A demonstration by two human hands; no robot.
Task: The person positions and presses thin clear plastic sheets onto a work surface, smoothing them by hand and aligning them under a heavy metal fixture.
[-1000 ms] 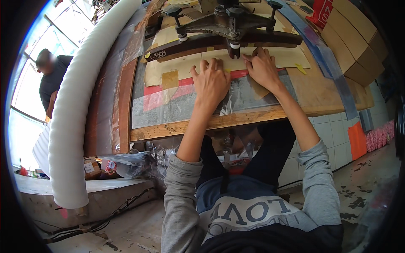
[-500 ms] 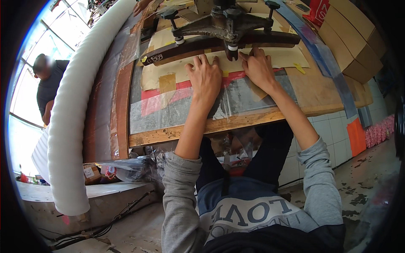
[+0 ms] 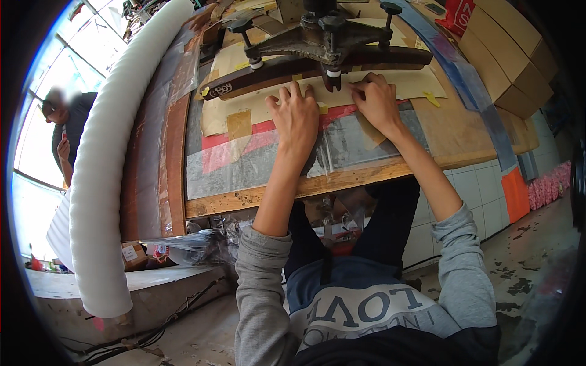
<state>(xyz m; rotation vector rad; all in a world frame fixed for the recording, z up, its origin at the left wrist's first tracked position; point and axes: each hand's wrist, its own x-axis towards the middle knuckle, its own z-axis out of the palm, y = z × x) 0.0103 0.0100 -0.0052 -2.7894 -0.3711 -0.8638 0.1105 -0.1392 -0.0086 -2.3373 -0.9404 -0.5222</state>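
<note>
My left hand (image 3: 297, 114) rests with fingers apart and bent, its tips on a cream sheet (image 3: 220, 119) that lies on the table. Close by on its right, my right hand (image 3: 378, 105) is curled at the front edge of the machine, thumb and forefinger together; whether something small is between them is hidden. Above both hands stands a dark metal press head (image 3: 332, 46) with knobbed screws and a long curved bar (image 3: 256, 76). Its forked tip (image 3: 332, 84) points down between the hands. Brown tape (image 3: 239, 127) and red strips (image 3: 213, 155) lie under clear film.
A thick roll of white foam (image 3: 101, 201) runs along the left side. Cardboard boxes (image 3: 506, 58) and a red bag (image 3: 458, 18) are at the far right. The wooden table edge (image 3: 226, 203) is in front of me. Another person (image 3: 76, 122) is beyond the roll.
My right hand has drawn back slightly from the forked tip, thumb and forefinger closing together. My left hand stays nearly in place. The other person now holds a hand raised near the chest.
</note>
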